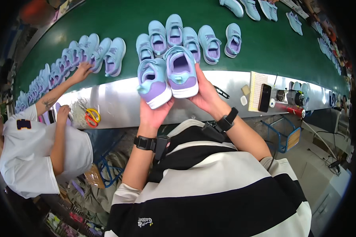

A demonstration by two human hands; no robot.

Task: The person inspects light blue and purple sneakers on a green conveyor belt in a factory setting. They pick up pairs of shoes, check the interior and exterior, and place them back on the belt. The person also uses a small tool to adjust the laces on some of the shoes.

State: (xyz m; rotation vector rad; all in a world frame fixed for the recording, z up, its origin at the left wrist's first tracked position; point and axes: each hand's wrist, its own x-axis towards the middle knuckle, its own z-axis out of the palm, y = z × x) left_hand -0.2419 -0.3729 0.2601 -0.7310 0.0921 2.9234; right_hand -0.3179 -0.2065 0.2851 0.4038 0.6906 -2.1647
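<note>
Two light-blue and purple children's sneakers with white soles are held up side by side, heels toward me. My left hand (156, 113) is closed under the left sneaker (153, 87). Around the outer side of the right sneaker (182, 75) wraps my right hand (207, 91); most of its fingers are hidden behind the shoe. Just beyond them on the green table surface (146, 12) stand several matching sneakers, among them one sneaker (174, 31) at the back and another sneaker (233, 40) set apart on the right. Black straps circle both my wrists.
At left a co-worker's hand (83, 72) touches a long row of sneakers (63, 61). Scissors (92, 117) with orange and yellow handles lie on the metal ledge (126, 94). To my right are a phone (264, 98), a red can (296, 111) and a blue-framed stool (284, 136).
</note>
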